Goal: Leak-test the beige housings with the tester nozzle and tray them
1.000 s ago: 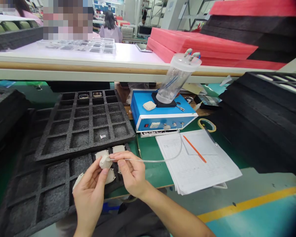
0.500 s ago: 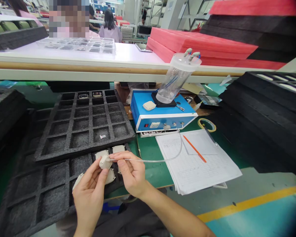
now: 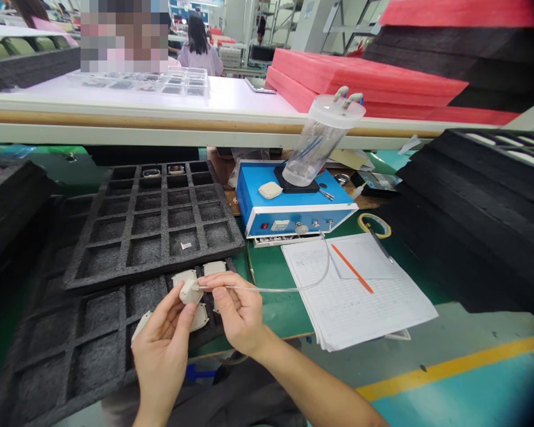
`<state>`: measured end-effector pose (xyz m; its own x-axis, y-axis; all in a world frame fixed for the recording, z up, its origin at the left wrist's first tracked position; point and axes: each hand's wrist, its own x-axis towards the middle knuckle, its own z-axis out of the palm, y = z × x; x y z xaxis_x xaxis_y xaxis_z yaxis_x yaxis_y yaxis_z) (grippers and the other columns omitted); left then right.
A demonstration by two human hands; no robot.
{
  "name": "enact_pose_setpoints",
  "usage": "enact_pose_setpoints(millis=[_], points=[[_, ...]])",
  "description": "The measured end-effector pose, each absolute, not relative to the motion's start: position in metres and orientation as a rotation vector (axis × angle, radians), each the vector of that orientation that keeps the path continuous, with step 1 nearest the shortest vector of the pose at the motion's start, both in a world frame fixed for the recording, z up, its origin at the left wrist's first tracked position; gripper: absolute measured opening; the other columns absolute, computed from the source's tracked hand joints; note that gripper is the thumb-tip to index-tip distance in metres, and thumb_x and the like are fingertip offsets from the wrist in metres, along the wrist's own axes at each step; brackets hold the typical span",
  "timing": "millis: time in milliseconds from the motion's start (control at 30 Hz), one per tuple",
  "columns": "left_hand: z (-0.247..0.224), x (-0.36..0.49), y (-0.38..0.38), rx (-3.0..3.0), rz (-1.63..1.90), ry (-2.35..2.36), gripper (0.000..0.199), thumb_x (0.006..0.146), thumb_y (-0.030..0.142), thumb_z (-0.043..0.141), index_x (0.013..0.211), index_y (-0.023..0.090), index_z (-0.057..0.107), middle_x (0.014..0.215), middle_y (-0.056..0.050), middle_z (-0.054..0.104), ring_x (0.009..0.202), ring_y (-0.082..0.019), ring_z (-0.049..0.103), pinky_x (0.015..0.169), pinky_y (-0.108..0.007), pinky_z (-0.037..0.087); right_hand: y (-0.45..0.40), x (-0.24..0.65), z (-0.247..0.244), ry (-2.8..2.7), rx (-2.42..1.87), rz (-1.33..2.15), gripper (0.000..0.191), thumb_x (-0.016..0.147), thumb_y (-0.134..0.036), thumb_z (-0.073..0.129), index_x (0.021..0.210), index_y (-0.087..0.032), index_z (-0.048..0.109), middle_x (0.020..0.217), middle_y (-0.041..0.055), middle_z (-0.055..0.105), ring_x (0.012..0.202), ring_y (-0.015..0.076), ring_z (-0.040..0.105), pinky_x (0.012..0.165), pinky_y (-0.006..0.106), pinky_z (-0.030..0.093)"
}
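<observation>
My left hand (image 3: 164, 338) pinches a small cream plastic part (image 3: 190, 292) between thumb and fingers. In my right hand (image 3: 238, 308) is the end of a thin clear tube (image 3: 285, 290), its tip touching the part's right side. The tube curves back to the front of a blue box (image 3: 293, 210). Several more cream parts, one of them (image 3: 214, 268) just beyond my hands, lie in the lower black foam tray (image 3: 95, 308). Another cream part (image 3: 270, 190) rests on the blue box beside a tilted clear cylinder (image 3: 314, 142).
An upper foam tray (image 3: 160, 207) holds a small white label (image 3: 186, 245). Papers (image 3: 360, 290) with an orange stick (image 3: 352, 268) lie right, near a tape roll (image 3: 374, 225). Black foam stacks (image 3: 480, 219) stand far right. People are beyond the shelf (image 3: 235, 127).
The whole view has shifted very slightly. Both hands keep the same hold on the part and the tube; beyond the shelf, the blurred person has moved a little.
</observation>
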<state>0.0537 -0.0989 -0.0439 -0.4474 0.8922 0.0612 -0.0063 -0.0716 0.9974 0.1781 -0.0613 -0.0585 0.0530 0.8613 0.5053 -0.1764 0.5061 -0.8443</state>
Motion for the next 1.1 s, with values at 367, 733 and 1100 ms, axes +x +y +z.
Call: enact_pose_setpoints(millis=[367,733,1100], points=[[-0.045,0.052,-0.098,0.981,1.610,1.517,0.042,0.075,0.032,0.088,0.114,0.021,0.080,0.113,-0.007,0.081,0.099,-0.023,0.080,0.090,-0.025,0.062,-0.062,0.178,-0.058,-1.289,-0.703,0.890,0.020,0.103,-0.023,0.056,0.108,-0.025,0.075,0.107,0.0082,0.079,0.101,0.0211,0.076,0.091,0.038,0.063],[-0.045,0.051,-0.100,0.993,1.565,1.552,0.045,0.077,0.039,0.087,0.117,0.020,0.078,0.116,-0.010,0.081,0.102,-0.028,0.079,0.096,-0.039,0.064,-0.062,0.178,-0.057,-1.287,-0.726,0.882,0.020,0.103,-0.028,0.056,0.106,-0.023,0.075,0.105,0.0095,0.080,0.100,0.0212,0.076,0.090,0.037,0.064],[-0.022,0.041,-0.102,1.171,1.491,1.571,0.048,0.088,0.039,0.074,0.128,0.015,0.068,0.119,-0.013,0.078,0.106,-0.026,0.076,0.094,-0.037,0.061,-0.073,0.182,-0.061,-1.216,-0.802,0.835,0.020,0.104,-0.034,0.054,0.108,-0.025,0.071,0.106,0.0085,0.078,0.097,0.0224,0.077,0.088,0.041,0.067]])
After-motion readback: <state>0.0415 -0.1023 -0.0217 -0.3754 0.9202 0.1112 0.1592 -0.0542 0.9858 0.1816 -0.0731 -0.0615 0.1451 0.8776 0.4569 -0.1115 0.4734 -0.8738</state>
